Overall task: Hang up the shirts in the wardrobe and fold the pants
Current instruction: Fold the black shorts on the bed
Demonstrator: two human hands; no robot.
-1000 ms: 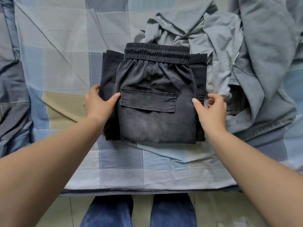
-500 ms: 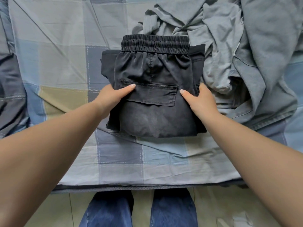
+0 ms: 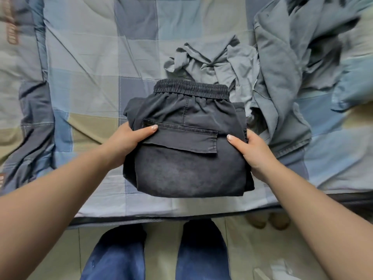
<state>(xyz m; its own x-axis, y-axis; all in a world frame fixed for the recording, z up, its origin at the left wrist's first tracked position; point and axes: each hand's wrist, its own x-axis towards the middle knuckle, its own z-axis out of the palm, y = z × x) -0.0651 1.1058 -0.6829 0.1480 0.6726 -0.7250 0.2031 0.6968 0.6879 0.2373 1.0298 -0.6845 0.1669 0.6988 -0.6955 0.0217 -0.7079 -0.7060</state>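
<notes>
The dark grey pants [image 3: 189, 158] are folded into a compact square bundle, elastic waistband at the far side and a flapped pocket facing up. My left hand [image 3: 126, 141] grips the bundle's left edge, thumb on top near the pocket. My right hand [image 3: 253, 152] grips the right edge the same way, fingers tucked underneath. The bundle is held near the bed's front edge, and it looks lifted slightly off the cover. Behind it lie crumpled grey-blue shirts [image 3: 218, 61], and a larger one [image 3: 282, 77] sits to the right.
The bed carries a blue, grey and tan checked cover [image 3: 90, 63], rumpled at the left. Its front edge [image 3: 161, 218] runs across below the bundle. My legs in blue jeans [image 3: 119, 253] stand on a pale tiled floor.
Both hands closed in on the sides of the folded pants and drew the bundle toward the bed's front edge. The view pulled back, showing more of the bed.
</notes>
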